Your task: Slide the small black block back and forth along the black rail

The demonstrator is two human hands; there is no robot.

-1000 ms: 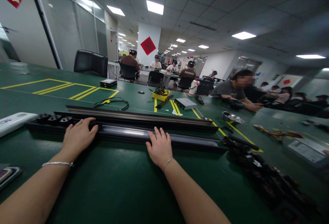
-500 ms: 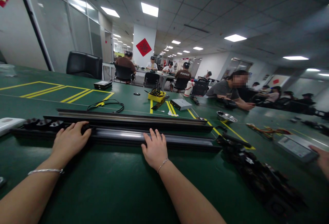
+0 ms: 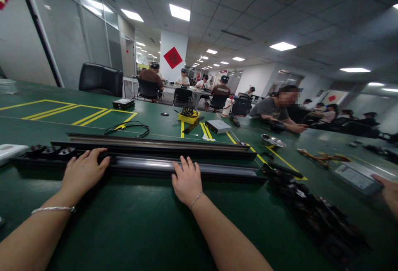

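A long black channel (image 3: 217, 170) with a shiny inner strip lies across the green table in front of me. Several small black blocks with metal stubs (image 3: 66, 152) sit in its left part. My left hand (image 3: 85, 169) is bent over one more black block there, thumb and forefinger around it; the hand hides most of that block. Farther right, my right hand (image 3: 188, 181) rests with spread fingers on the channel's near edge and strip. Just behind lies a second long black channel (image 3: 155, 143), which neither hand touches.
Several dark parts (image 3: 311, 204) are heaped at the right. Beyond them, another person's hand (image 3: 388, 190) is at a metal box (image 3: 357, 176). A metal bowl (image 3: 273, 141), a yellow box with cables (image 3: 188, 115) and a black cable (image 3: 133, 130) lie behind the channels.
The view has shifted very slightly. Both hands keep their places on the channel, and the parts lie as before.
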